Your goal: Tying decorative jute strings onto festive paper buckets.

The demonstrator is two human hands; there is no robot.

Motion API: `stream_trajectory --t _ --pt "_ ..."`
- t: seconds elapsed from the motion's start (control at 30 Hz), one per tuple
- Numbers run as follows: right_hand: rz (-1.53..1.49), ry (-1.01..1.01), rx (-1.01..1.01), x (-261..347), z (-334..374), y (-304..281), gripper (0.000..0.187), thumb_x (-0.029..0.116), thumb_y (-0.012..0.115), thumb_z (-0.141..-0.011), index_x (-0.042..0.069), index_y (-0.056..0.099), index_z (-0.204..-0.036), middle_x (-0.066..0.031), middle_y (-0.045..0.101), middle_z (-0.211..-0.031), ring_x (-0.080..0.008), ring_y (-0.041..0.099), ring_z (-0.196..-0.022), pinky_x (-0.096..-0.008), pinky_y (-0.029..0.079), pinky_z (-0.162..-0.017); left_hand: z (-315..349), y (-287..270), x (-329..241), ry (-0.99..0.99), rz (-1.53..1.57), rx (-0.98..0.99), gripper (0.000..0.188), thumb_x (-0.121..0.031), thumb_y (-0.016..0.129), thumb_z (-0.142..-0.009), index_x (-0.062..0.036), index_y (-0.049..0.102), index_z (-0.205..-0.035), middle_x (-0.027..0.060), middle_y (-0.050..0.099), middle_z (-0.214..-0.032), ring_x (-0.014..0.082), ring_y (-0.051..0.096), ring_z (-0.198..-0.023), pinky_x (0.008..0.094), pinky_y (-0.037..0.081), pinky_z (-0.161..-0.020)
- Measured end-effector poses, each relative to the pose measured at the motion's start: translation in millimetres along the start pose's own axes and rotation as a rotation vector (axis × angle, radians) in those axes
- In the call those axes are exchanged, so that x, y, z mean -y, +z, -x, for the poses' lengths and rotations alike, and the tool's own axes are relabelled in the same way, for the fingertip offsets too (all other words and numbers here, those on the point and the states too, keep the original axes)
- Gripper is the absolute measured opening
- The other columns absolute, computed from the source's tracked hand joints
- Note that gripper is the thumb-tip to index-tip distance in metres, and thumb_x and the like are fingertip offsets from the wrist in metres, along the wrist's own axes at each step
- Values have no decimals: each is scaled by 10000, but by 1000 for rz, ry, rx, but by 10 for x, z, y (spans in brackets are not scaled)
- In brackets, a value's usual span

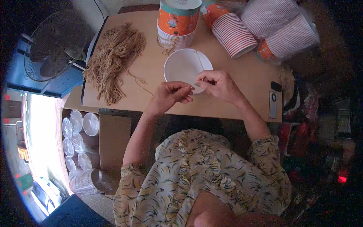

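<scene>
My left hand [170, 96] and my right hand [221, 86] meet over the near rim of a white paper bucket [177, 68]. Thumb and fingers are pinched on both, apparently on a thin strand of brown twine [199, 62] that crosses the bucket's mouth near my right fingers. The exact grip between the fingertips is too small to make out. Left of the bucket lies a loose heap of brown twine [117, 56], with a strand trailing toward my left wrist. Just behind stands a stack of orange and green printed buckets [177, 22], a bit of twine hanging at its side.
Striped bucket stacks [234, 36], some wrapped in clear plastic, lie at the back right of the cardboard-covered table [234, 102]. A phone-like device [273, 104] rests near its right edge. A fan [53, 45] stands left; a carton of plastic-wrapped stacks [77, 140] sits below.
</scene>
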State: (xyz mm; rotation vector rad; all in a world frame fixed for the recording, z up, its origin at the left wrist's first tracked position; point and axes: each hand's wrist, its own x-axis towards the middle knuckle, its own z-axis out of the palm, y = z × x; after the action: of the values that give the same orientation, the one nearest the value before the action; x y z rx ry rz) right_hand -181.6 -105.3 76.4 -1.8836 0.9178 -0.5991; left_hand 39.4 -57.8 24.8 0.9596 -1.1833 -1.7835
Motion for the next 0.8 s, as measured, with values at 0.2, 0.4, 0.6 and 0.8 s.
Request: stream_trajectory --t 0.2,0.4,0.6,0.8 --pt "-96 33 -14 -85 -33 29 90 84 641 -906 -5 644 -920 47 564 -712 -6 492 -648 -198 397 -547 23 13 -10 27 -87 -93 248 -170 590 -971 44 641 -1085 101 689 -888 155 685 -784 274 573 -709" --pt "-178 101 4 -140 -59 43 124 102 592 -941 -16 613 -911 -10 603 -671 -73 568 -593 -259 471 -560 34 73 -1 50 -138 -149 183 -112 591 -965 49 642 -1036 74 683 -845 126 675 -758 253 569 -690" --pt "-244 114 23 -82 -74 56 116 100 519 -978 1 579 -982 26 526 -606 -40 479 -489 -219 376 -447 47 82 15 109 -159 -168 180 -117 585 -969 42 628 -1039 69 680 -847 116 671 -763 246 562 -683" --pt "-335 195 24 -114 -155 100 152 172 552 -967 25 589 -965 29 505 -562 -28 454 -468 -208 342 -426 38 198 23 125 -272 -292 147 -98 617 -945 15 641 -1036 54 673 -822 111 665 -687 233 543 -595"
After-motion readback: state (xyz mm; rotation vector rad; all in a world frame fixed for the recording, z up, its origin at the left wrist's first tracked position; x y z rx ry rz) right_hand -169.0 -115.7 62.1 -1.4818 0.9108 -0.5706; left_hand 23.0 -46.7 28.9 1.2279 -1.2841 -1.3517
